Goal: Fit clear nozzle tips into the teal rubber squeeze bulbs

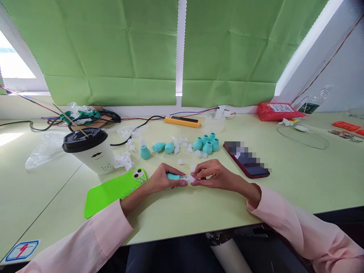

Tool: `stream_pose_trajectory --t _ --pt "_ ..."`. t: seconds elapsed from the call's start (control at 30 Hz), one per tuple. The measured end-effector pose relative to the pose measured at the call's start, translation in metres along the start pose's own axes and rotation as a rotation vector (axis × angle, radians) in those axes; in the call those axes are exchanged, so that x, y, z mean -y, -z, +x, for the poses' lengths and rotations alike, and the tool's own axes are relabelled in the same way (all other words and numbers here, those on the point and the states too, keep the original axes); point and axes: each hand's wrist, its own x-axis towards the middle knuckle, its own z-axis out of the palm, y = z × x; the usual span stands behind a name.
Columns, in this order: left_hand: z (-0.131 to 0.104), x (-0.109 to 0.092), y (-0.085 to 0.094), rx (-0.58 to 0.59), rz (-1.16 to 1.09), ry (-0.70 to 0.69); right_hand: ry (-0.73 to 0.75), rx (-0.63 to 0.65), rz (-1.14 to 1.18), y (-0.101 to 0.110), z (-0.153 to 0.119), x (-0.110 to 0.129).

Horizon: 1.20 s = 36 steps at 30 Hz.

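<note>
My left hand point(160, 179) is closed around a teal rubber bulb point(173, 176), most of it hidden by the fingers. A clear, narrow part point(184, 177) sticks out of the bulb's right end. My right hand point(216, 175) pinches a small whitish translucent plastic piece point(193, 178) against that end. Both hands meet just above the table near its front edge. Beyond them stand several teal bulbs point(208, 147) in a cluster, with one upright bulb point(145, 152) and two lying bulbs point(159, 147) further left. Small translucent plastic pieces point(186, 142) lie scattered between.
A lidded paper cup point(96, 157) with a stirrer stands left, beside a bright green phone point(110, 195). A dark phone point(247, 163) lies right. At the back are an orange power strip point(182, 121), cables point(110, 115), a red package point(280, 111) and a clear bottle point(317, 100).
</note>
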Motion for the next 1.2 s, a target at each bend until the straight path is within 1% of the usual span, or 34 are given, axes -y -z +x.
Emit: stream_pose_trajectory --t 0.13,0.3,0.53,0.73,0.9,1.07,1.13,1.2 --pt "0.001 0.004 -0.002 -0.021 0.058 -0.045 -0.016 0.062 -0.026 0.001 -0.002 0.0" --pt "0.001 0.002 -0.003 -0.054 0.144 -0.123 -0.063 0.12 -0.01 0.003 -0.002 0.002" --pt "0.0 0.002 -0.003 -0.044 0.206 -0.113 -0.091 0.153 0.014 0.002 -0.001 0.006" --pt "-0.002 0.0 -0.005 -0.078 0.211 -0.125 -0.122 0.103 0.022 0.001 0.0 0.005" --pt "-0.004 -0.005 -0.006 -0.101 0.2 -0.167 -0.195 0.024 0.211 -0.004 0.001 0.001" --pt "-0.005 -0.005 -0.005 -0.121 0.166 -0.201 -0.354 -0.067 0.431 -0.009 0.003 0.005" --pt "-0.005 -0.005 -0.005 -0.129 0.161 -0.196 -0.402 -0.104 0.473 -0.008 0.005 0.008" --pt "-0.005 -0.006 -0.005 -0.147 0.152 -0.162 -0.417 -0.139 0.474 -0.006 0.007 0.011"
